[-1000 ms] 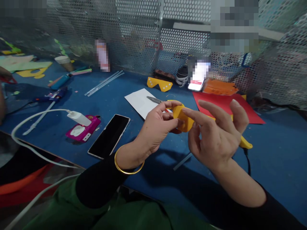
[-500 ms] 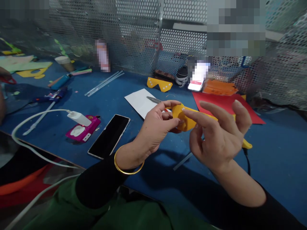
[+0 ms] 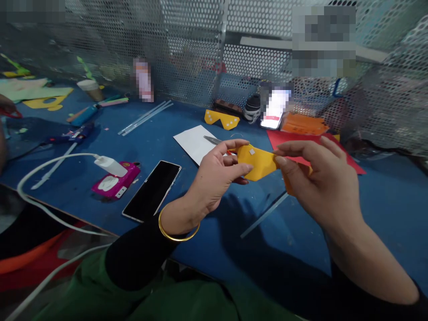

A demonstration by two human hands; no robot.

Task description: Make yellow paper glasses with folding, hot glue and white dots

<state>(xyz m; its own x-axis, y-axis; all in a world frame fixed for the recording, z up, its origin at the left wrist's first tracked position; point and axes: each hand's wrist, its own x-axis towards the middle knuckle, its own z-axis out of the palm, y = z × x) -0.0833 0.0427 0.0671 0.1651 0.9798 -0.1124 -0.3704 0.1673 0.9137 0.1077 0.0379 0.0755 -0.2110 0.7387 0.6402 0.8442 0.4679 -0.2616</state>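
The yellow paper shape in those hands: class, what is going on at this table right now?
A person holds a yellow paper cutout above a blue table, the left hand pinching one end and the right hand the other. A small white square sits on the cutout. On the table lie a similar yellow piece with white dots, a white sheet, red paper, a dark phone and a clear stick.
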